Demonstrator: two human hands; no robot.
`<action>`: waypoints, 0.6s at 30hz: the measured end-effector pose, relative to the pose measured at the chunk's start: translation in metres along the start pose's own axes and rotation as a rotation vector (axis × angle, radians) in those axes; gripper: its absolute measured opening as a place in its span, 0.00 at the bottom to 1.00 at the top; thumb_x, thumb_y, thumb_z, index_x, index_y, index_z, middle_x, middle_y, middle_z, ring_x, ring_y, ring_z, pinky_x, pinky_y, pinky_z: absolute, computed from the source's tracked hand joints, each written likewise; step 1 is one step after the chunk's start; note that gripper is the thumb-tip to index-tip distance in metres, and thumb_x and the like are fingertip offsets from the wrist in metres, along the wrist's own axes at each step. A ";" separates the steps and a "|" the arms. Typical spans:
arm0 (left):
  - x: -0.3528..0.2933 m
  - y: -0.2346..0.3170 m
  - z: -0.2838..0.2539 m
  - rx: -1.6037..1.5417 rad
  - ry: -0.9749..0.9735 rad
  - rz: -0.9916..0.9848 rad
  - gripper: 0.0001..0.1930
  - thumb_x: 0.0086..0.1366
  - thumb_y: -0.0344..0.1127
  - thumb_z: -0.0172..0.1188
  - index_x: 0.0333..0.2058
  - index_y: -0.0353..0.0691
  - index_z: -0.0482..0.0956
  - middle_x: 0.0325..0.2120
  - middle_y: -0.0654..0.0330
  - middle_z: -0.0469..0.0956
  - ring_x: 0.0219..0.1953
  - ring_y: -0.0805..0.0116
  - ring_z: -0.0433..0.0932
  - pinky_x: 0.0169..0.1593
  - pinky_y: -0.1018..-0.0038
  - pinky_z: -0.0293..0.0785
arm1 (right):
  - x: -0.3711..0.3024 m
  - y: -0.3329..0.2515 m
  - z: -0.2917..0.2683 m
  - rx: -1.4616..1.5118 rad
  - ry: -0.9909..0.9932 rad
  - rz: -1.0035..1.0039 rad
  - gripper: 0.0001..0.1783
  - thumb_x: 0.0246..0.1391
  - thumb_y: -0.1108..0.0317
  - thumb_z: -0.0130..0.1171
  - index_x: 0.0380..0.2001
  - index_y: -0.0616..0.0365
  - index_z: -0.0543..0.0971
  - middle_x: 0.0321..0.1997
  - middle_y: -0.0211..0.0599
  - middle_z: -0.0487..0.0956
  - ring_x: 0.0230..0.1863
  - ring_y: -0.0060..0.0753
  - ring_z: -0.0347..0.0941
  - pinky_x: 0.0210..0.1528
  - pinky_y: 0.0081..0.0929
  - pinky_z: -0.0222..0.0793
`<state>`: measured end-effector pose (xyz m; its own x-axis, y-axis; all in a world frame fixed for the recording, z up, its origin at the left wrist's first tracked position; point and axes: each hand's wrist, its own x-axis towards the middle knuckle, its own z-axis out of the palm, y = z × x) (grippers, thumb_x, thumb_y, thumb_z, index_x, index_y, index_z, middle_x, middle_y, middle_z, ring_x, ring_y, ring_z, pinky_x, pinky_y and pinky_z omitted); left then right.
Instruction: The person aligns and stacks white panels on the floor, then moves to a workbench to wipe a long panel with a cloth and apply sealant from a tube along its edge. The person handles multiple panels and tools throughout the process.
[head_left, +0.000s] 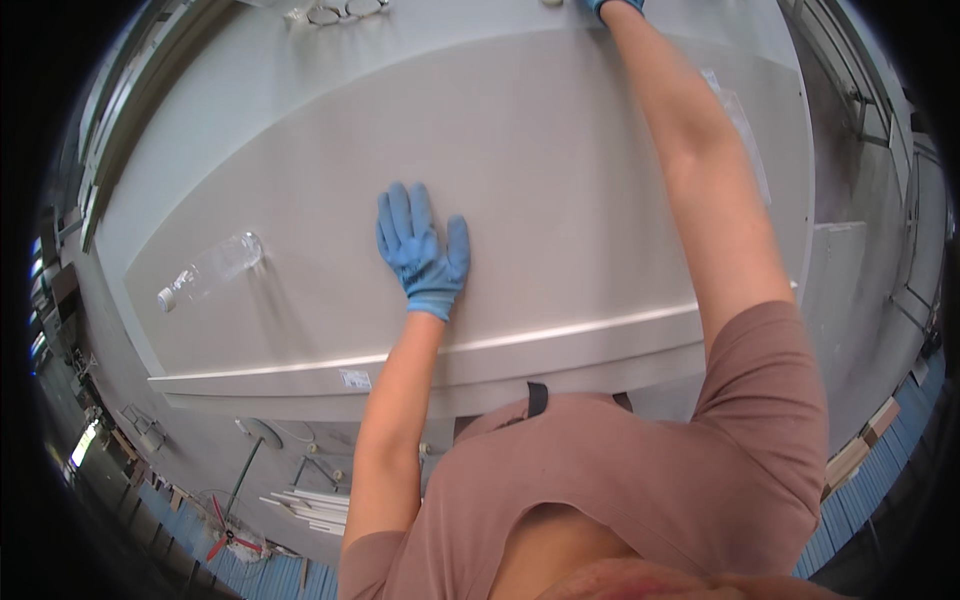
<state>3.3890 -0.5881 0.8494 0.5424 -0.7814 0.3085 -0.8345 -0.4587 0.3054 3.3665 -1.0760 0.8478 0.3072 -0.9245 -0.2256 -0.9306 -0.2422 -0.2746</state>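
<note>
My left hand (425, 245), in a blue work glove, lies flat with its fingers stretched out on a large grey panel (540, 170) with a curved far edge. Nothing is in it. My right arm reaches far across the panel to the top of the view. Only the blue glove's cuff and a bit of my right hand (613, 6) show there; its fingers are cut off by the picture's edge. A small pale object (551, 3) sits just left of it. Along the panel's near side runs a light raised edge (570, 335) with a white label (355, 379).
A clear plastic bottle (215, 268) with a white cap lies on its side at the panel's left. Two ring-shaped items (345, 12) rest at the far left on the white table surface (235, 110). A thin, pale sheet (745, 145) lies beyond my right arm.
</note>
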 end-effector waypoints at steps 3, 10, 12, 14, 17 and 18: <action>-0.003 -0.002 0.004 0.014 0.006 0.011 0.35 0.63 0.48 0.64 0.65 0.34 0.73 0.66 0.37 0.68 0.68 0.33 0.66 0.69 0.45 0.62 | -0.008 0.015 0.007 0.017 0.070 -0.047 0.26 0.54 0.51 0.61 0.50 0.57 0.87 0.59 0.54 0.83 0.59 0.55 0.81 0.60 0.44 0.77; -0.007 -0.003 0.003 0.020 0.044 0.025 0.33 0.65 0.48 0.63 0.64 0.34 0.74 0.66 0.36 0.69 0.69 0.34 0.66 0.70 0.46 0.61 | -0.192 0.074 -0.003 1.226 -0.286 -0.129 0.16 0.60 0.62 0.63 0.43 0.65 0.80 0.38 0.40 0.84 0.39 0.34 0.84 0.44 0.33 0.80; -0.004 -0.002 0.002 0.038 0.059 0.037 0.33 0.66 0.50 0.61 0.63 0.34 0.75 0.65 0.36 0.69 0.68 0.33 0.66 0.70 0.46 0.61 | -0.282 0.076 -0.007 1.478 -0.308 -0.034 0.13 0.60 0.66 0.63 0.41 0.66 0.78 0.36 0.41 0.83 0.37 0.32 0.84 0.42 0.30 0.81; -0.003 -0.001 -0.001 0.002 0.073 0.032 0.30 0.67 0.47 0.62 0.62 0.33 0.76 0.65 0.37 0.71 0.68 0.33 0.66 0.70 0.46 0.61 | -0.355 0.066 -0.009 1.596 -0.307 0.055 0.13 0.60 0.67 0.63 0.41 0.67 0.78 0.36 0.44 0.84 0.37 0.34 0.84 0.41 0.31 0.83; -0.003 0.000 -0.009 -0.176 0.118 0.114 0.26 0.68 0.43 0.62 0.59 0.33 0.79 0.62 0.39 0.74 0.67 0.34 0.68 0.69 0.48 0.63 | -0.437 0.057 -0.013 1.625 -0.210 0.106 0.14 0.60 0.67 0.63 0.43 0.67 0.77 0.37 0.45 0.84 0.35 0.35 0.84 0.39 0.30 0.83; -0.010 0.000 -0.018 -0.273 0.129 0.142 0.24 0.68 0.41 0.62 0.58 0.33 0.80 0.60 0.40 0.76 0.66 0.34 0.68 0.69 0.49 0.63 | -0.462 0.053 -0.012 1.634 -0.158 0.122 0.14 0.60 0.68 0.63 0.44 0.67 0.76 0.37 0.46 0.84 0.36 0.35 0.85 0.39 0.30 0.83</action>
<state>3.3854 -0.5727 0.8621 0.4452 -0.7612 0.4715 -0.8552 -0.2055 0.4757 3.1727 -0.6656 0.9481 0.3638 -0.8514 -0.3779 0.2025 0.4683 -0.8600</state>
